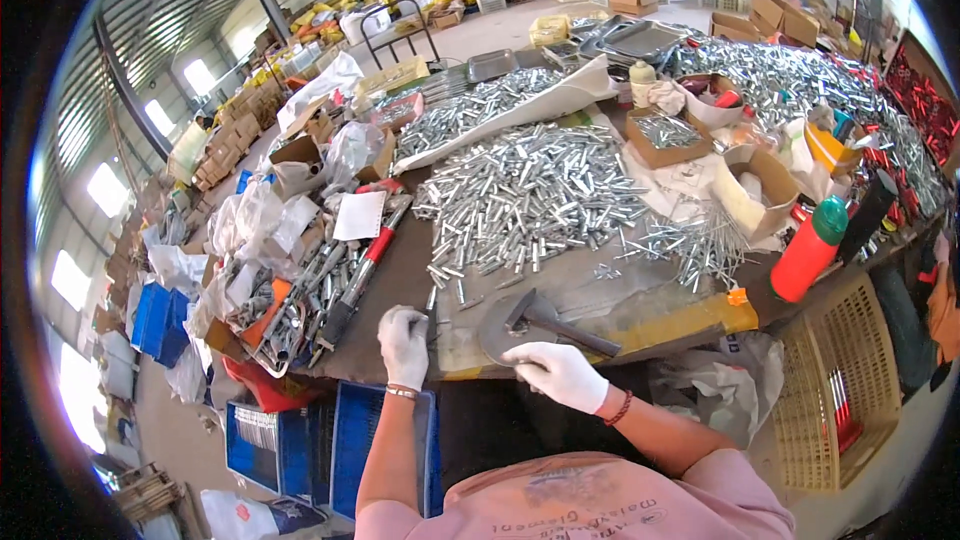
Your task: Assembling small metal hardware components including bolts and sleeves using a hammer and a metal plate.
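Observation:
My left hand (404, 348), in a white glove, is at the table's front edge with its fingers curled; whatever is in them is hidden. A narrow dark piece stands out just beside its fingers. My right hand (560, 373), also gloved, is pinched closed by the near rim of a round dark metal plate (492, 328); what the fingertips hold is too small to make out. On that plate rests the head of a hammer (560, 326), its handle pointing right, just beyond my right hand. Past the hands lies a large heap of short silvery metal tubes (530, 195).
Left on the table are a pile of long metal parts (335, 280) and plastic bags (265, 230). Thin metal rods (700, 245), a red bottle with a green cap (808, 250) and an open carton (755, 190) stand right. Blue crates (345, 440) and a beige basket (840, 380) flank me below.

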`<state>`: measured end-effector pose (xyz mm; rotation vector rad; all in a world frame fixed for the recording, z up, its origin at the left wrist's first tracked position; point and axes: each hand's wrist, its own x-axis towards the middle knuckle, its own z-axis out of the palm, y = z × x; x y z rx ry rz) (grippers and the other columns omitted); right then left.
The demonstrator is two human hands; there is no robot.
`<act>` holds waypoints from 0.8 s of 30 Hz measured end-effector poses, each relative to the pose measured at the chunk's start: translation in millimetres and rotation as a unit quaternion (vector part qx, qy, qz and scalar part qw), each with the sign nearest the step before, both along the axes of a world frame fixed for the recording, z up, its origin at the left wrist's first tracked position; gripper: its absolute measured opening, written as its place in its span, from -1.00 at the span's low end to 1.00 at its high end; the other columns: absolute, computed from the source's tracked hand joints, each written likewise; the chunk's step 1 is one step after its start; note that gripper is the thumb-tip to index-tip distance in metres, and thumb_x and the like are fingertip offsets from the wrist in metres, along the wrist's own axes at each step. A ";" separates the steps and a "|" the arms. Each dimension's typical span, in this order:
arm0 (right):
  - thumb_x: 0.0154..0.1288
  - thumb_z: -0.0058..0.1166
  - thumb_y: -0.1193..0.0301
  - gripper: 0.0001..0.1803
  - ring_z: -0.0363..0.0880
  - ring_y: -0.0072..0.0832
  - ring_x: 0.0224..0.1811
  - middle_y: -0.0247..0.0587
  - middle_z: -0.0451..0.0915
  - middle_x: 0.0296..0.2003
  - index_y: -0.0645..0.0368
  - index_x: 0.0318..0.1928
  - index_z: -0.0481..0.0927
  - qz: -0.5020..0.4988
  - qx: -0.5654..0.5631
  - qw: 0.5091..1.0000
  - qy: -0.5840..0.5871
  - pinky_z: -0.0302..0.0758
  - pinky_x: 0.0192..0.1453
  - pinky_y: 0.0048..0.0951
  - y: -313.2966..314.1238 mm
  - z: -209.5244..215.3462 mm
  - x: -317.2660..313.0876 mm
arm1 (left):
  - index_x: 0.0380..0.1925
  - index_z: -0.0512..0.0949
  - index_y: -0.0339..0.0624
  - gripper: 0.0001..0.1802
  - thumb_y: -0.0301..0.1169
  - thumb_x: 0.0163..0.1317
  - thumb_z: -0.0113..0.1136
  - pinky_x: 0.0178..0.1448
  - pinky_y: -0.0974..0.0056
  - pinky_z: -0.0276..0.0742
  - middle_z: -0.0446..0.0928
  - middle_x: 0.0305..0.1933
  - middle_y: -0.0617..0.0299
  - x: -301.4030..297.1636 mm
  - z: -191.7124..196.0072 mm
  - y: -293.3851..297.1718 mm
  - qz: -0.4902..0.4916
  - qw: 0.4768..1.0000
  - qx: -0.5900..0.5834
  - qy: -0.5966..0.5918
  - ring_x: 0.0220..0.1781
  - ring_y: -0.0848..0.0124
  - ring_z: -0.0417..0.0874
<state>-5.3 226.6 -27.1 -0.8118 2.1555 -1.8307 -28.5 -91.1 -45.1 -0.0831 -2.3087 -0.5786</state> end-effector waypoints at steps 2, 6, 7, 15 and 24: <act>0.53 0.18 0.42 -0.73 0.79 -0.14 0.10 -0.07 0.80 0.04 0.18 0.14 0.73 0.007 0.011 0.999 0.033 0.68 0.21 -0.25 -1.5 -2.1 -0.2 | -0.25 0.66 -0.23 -0.85 -0.57 0.20 0.44 0.27 -0.02 0.59 0.70 -0.05 -0.03 -0.7 -11.9 -11.4 0.060 0.998 0.037 0.000 0.11 -0.03 0.70; 0.51 0.18 0.42 -0.74 0.77 -0.10 0.10 -0.06 0.79 0.03 0.16 0.13 0.72 -0.001 -0.007 0.996 0.088 0.68 0.20 -0.22 -1.0 -12.0 -2.0 | -0.22 0.65 -0.24 -0.87 -0.56 0.26 0.42 0.19 0.02 0.62 0.70 -0.05 -0.02 -2.4 -15.2 -8.2 0.100 0.993 0.069 0.000 0.04 -0.02 0.71; 0.51 0.18 0.42 -0.74 0.77 -0.10 0.10 -0.06 0.79 0.03 0.16 0.13 0.72 0.000 -0.005 0.996 0.087 0.68 0.20 -0.22 -1.5 -14.5 -1.4 | -0.22 0.65 -0.24 -0.87 -0.56 0.27 0.42 0.18 0.02 0.62 0.70 -0.06 -0.03 -0.2 -11.1 -4.3 0.100 0.994 0.042 0.004 0.03 -0.03 0.71; 0.51 0.18 0.42 -0.76 0.77 -0.11 0.10 -0.04 0.80 0.02 0.17 0.09 0.75 -0.028 -0.011 0.989 0.147 0.68 0.20 -0.23 -6.8 -14.8 0.1 | -0.24 0.64 -0.24 -0.90 -0.55 0.31 0.41 0.15 -0.01 0.61 0.69 -0.07 -0.01 1.4 -1.1 6.7 0.147 0.987 0.032 0.049 0.02 -0.03 0.70; 0.55 0.17 0.45 -0.74 0.79 -0.44 -0.28 -0.16 0.81 -0.15 0.20 0.15 0.74 -0.024 0.010 1.000 -0.011 0.70 -0.10 -0.39 -3.8 -4.1 4.0 | -0.24 0.65 -0.21 -0.86 -0.57 0.23 0.43 0.24 -0.02 0.59 0.70 -0.03 -0.02 6.0 0.9 11.8 0.102 0.993 0.038 0.044 0.10 -0.03 0.68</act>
